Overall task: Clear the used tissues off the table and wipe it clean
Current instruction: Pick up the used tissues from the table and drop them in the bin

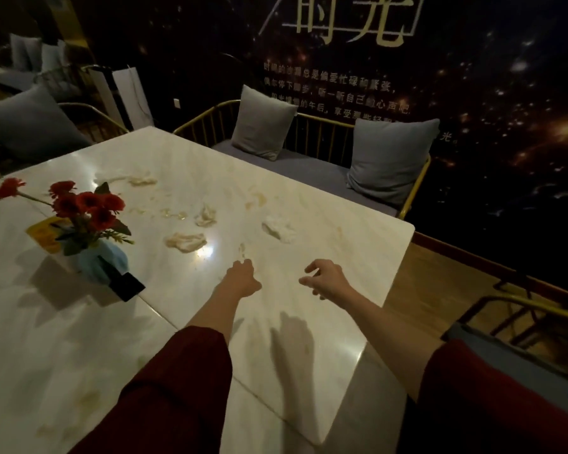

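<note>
Reaching over the white desk. Left grip curled, fingertips down by a tiny scrap; cannot tell if pinching it. Right grip loose and holding nothing. Just ahead, nearest tissue lying long from left to right; far tissue the same way, past the red flowers.

You're in a dim room, and the white table is the one bright surface, lit from overhead. A hard glare spot burns on the marble just beside the nearest tissue, which barely stands out against the pale top. A soft, hand-shaped shadow lies on the near tabletop, and the flower vase throws several faint ones. The wall falls nearly black, its lettering smeared. Table edges bow near the corners, and everything looks soft and grainy.
</note>
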